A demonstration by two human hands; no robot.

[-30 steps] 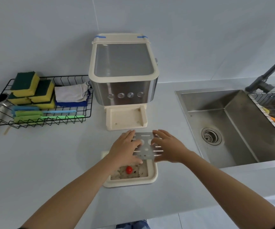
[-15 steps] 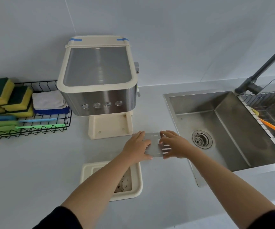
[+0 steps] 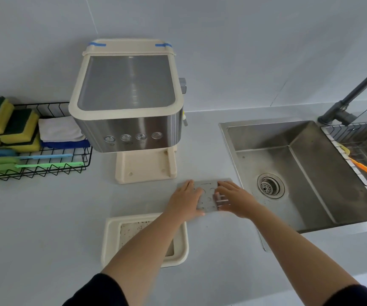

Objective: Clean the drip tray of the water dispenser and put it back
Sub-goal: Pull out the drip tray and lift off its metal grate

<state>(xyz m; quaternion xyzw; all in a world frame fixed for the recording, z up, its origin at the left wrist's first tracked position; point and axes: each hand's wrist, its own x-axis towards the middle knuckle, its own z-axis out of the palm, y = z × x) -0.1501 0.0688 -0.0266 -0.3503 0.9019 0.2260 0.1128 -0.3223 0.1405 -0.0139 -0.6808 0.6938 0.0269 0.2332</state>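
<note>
While both hands press flat on the metal grate (image 3: 208, 198), left hand (image 3: 186, 200) and right hand (image 3: 235, 199) holding its two short sides against the counter (image 3: 45, 217), the soiled drip tray (image 3: 109, 239) sits uncovered below-left, under the left forearm; nearer that hand. Sink (image 3: 310, 173) lies right.

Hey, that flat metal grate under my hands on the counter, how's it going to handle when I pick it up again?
The metal grate looks like a thin stamped sheet, so probably stiff and light. It seems to lie flat on the smooth counter, so getting a grip on its edge may be fiddly; sliding it toward the sink rim could help. Its slots and holes offer fingertip purchase.
</note>
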